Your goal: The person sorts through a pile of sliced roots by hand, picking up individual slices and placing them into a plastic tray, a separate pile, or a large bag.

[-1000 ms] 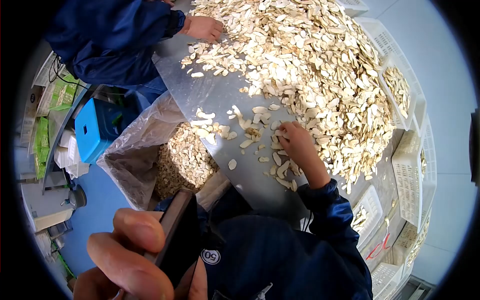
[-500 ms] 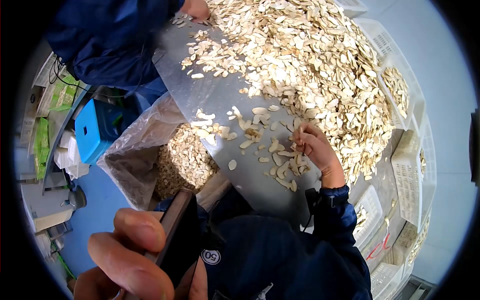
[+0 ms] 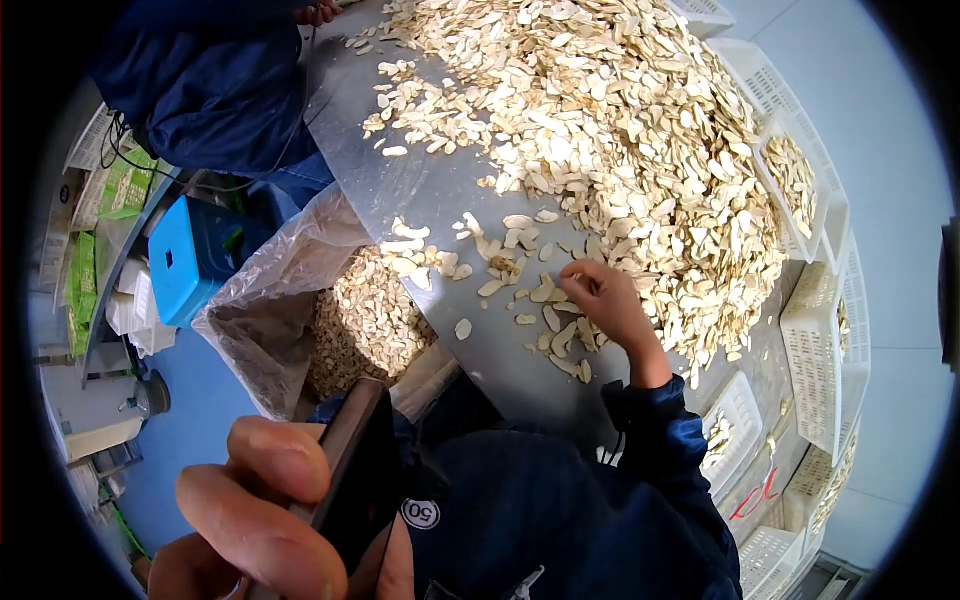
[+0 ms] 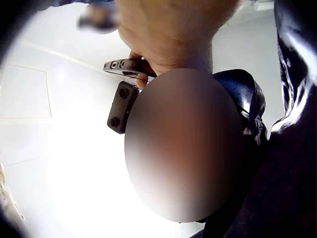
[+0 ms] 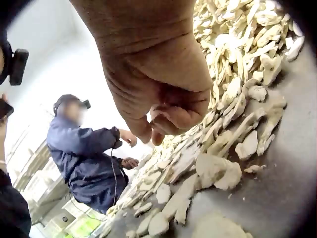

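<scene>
Pale dried slices form a large heap point(image 3: 620, 130) on a metal table point(image 3: 370, 180), with a smaller scatter of slices point(image 3: 565, 340) near its front. Over that scatter is my right hand point(image 3: 615, 305), its fingers curled. In the right wrist view the curled right hand point(image 5: 158, 89) hovers by the slices point(image 5: 218, 171), and no slice shows in its fingers. At the lower left of the head view, my left hand point(image 3: 265, 500) grips a dark, flat, phone-like device point(image 3: 350, 450); the left wrist view shows the device's edge point(image 4: 129, 67) by the hand point(image 4: 168, 39).
A plastic-lined container point(image 3: 270, 290) of slices stands beside the table's left edge, near a blue stool point(image 3: 190, 260). White perforated baskets point(image 3: 815, 350) line the right side, with red-handled scissors point(image 3: 757, 495) nearby. Another person in dark blue point(image 3: 210, 90) works at the upper left.
My right hand drew back to the right, then moved left over the scattered slices. The other person's hand moved up and left from the heap. My left hand stays on the device.
</scene>
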Motion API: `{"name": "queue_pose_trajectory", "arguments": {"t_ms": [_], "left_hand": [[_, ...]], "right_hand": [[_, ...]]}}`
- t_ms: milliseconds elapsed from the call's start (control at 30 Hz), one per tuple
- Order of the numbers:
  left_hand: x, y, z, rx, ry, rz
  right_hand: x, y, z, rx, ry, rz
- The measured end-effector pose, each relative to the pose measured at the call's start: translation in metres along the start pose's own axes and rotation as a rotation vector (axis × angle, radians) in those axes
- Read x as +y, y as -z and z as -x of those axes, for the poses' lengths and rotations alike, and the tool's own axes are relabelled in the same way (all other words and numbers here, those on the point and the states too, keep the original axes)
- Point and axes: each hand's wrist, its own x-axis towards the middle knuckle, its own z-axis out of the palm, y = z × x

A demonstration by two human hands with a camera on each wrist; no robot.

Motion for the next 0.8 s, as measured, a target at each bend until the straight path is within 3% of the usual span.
{"name": "queue_pose_trajectory", "arguments": {"t_ms": [67,233,367,433,533,633,667,800], "left_hand": [[0.007,0.022,0.004,-0.387,0.092,0.048],[0.004,0.04,0.006,-0.453,0.11,0.118],[0.001,0.045,0.016,-0.413,0.096,0.22],[0.001,0.046,0.018,-0.409,0.096,0.234],[0.002,0.046,0.02,-0.402,0.092,0.251],[0.003,0.043,0.02,-0.398,0.095,0.251],[0.003,0.042,0.019,-0.399,0.096,0.241],[0.006,0.029,0.012,-0.405,0.112,0.132]], "right_hand": [[-0.005,-0.011,-0.001,0.005,0.153,0.081],[0.005,-0.034,-0.007,0.038,0.384,0.181],[0.019,0.002,-0.005,-0.153,-0.023,-0.247],[0.03,0.017,0.002,-0.128,-0.162,-0.998],[0.018,0.025,0.011,-0.056,-0.21,-1.059],[0.019,0.008,0.003,-0.04,-0.027,-0.349],[0.025,-0.003,0.0,-0.04,0.097,-0.275],[0.006,-0.022,-0.01,-0.091,-0.011,-0.158]]}}
